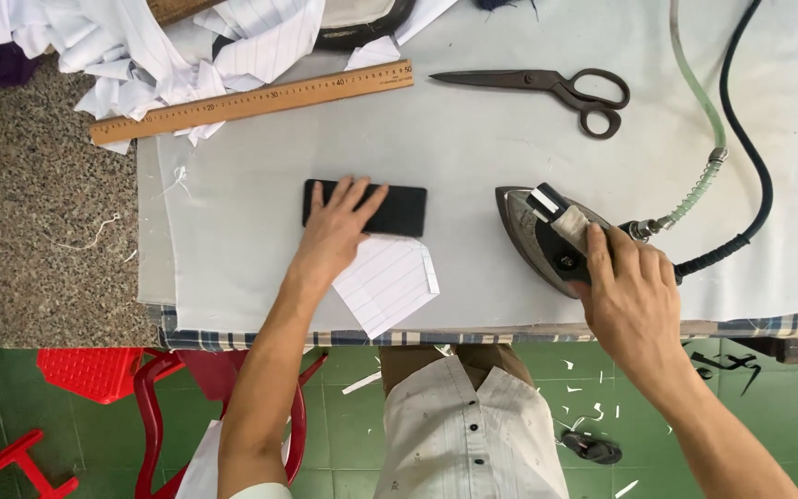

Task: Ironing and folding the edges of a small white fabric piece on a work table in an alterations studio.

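My left hand (334,231) lies flat with fingers spread on a black rectangular block (399,209), pressing it onto a white striped fabric piece (388,282) on the padded ironing table (473,148). My right hand (634,296) grips the handle of a steam iron (538,236) resting on the table to the right of the block. A green hose (699,102) and a black cable (755,157) run from the iron's rear to the far right.
A wooden ruler (251,100) and black scissors (556,88) lie at the table's far side. White striped fabric pieces (140,37) are heaped at the far left. Red plastic stools (154,388) stand on the green floor below the table's near edge.
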